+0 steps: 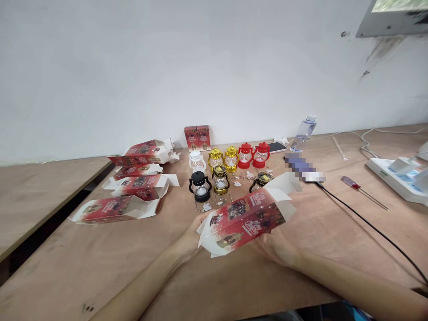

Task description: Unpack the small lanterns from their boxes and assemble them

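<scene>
A red printed carton (247, 220) with white flaps open at both ends is held tilted above the table, its right end higher. My left hand (194, 234) grips its left end, the fingers partly hidden behind it. Under the right part of its lower edge, my right hand (277, 245) holds the same carton. Just beyond stand small lanterns: black (199, 186), white (196, 161), gold (231, 159), bronze (220, 179) and red (261, 155). Another bronze lantern (262, 179) is partly covered by the carton. Small metal parts (207, 206) lie near the lanterns.
Several opened red cartons (138, 187) lie at the left. Two closed boxes (197, 137) stand by the wall. Rightward are a bottle (305, 131), a phone (299, 166) with a black cable (368, 223), a screwdriver (351, 182) and a power strip (397, 178).
</scene>
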